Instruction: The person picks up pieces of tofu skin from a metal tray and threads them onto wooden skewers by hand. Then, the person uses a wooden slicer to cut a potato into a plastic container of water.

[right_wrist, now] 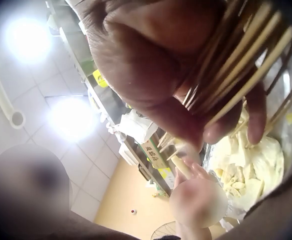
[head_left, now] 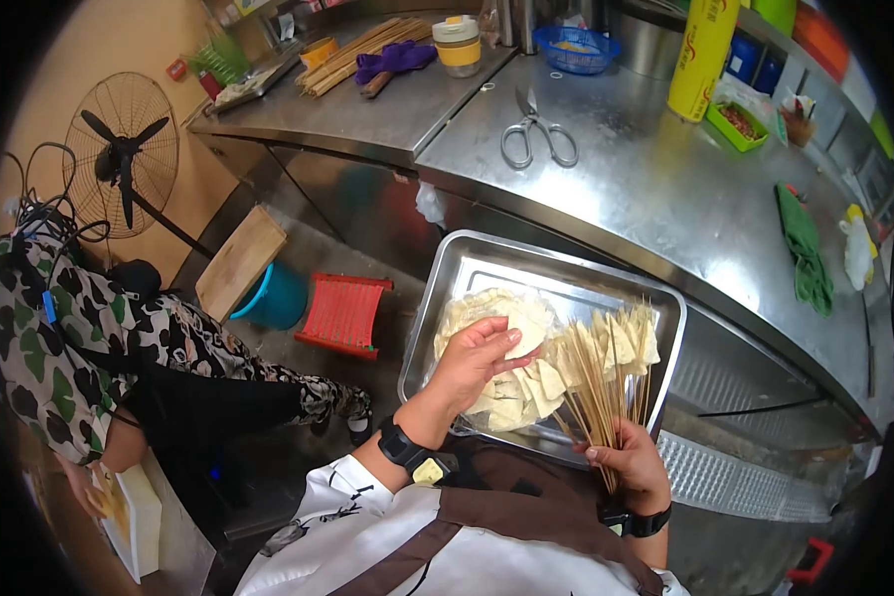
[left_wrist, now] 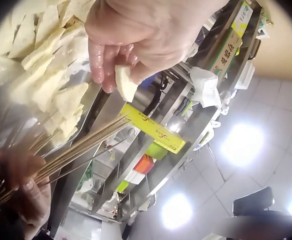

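My left hand (head_left: 472, 363), over the metal tray (head_left: 596, 288), pinches a small pale-yellow folded slice (left_wrist: 126, 85) that looks like tofu skin between thumb and fingers. At the tray's near right edge, my right hand (head_left: 634, 462) grips a bundle of thin bamboo skewers (head_left: 594, 387) by their lower ends, tips fanned away from me. Loose pale slices (head_left: 516, 402) lie in the tray below my left hand, on clear plastic. Beyond the bundle, more slices (head_left: 631, 343) lie in a row with skewers among them.
Behind the tray, a steel counter (head_left: 626, 149) holds scissors (head_left: 534, 134), a yellow box (head_left: 703, 60), a green cloth (head_left: 803, 243) and a cup (head_left: 457, 48). At left are a red stool (head_left: 342, 313), a fan (head_left: 121, 154) and another person (head_left: 59, 348).
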Demonstrator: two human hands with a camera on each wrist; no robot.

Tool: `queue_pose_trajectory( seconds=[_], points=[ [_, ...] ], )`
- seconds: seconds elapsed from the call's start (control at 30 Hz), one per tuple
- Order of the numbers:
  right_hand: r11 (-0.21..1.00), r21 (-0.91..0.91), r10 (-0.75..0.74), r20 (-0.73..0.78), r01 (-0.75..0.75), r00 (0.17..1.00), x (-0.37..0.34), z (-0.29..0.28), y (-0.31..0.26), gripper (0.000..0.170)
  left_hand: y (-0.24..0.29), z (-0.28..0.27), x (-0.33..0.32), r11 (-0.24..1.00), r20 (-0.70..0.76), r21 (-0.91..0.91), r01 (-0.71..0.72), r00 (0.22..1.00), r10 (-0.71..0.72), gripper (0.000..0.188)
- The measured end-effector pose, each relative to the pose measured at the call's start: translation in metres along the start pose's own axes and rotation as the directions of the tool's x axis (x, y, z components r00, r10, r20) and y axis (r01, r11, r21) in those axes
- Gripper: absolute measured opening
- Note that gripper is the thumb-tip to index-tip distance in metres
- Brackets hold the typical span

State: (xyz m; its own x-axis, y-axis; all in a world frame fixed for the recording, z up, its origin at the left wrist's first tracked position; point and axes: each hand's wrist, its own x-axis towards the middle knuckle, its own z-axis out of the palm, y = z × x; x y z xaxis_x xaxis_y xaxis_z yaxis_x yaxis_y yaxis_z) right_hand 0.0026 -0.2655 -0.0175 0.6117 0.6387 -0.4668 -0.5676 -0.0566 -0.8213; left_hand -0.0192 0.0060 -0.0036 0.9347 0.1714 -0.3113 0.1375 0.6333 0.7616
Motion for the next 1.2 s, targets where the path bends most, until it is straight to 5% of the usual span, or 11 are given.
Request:
queue_pose_trajectory(
  seconds=[0.6,0.97,1.2],
  points=[
    [0.998,-0.054,-0.017,-0.025,0.015,1.000,0.008,-0.002,0.011,0.023,-0.006,0.008,-0.001,1.000,-0.064,-0.024,0.002,0.998,-0.003,0.014],
    [1.000,0.004,0.002,-0.061,-0.001,0.998,0.007,0.001,0.008,0.024,-0.026,0.004,0.000,0.938,0.036,0.239,-0.250,0.968,0.249,0.022],
    [1.000,0.001,0.012,-0.057,-0.012,0.998,0.008,-0.001,0.006,0.024,-0.029,0.008,0.000,0.928,-0.039,0.213,-0.307,0.946,0.322,0.023]
  ],
)
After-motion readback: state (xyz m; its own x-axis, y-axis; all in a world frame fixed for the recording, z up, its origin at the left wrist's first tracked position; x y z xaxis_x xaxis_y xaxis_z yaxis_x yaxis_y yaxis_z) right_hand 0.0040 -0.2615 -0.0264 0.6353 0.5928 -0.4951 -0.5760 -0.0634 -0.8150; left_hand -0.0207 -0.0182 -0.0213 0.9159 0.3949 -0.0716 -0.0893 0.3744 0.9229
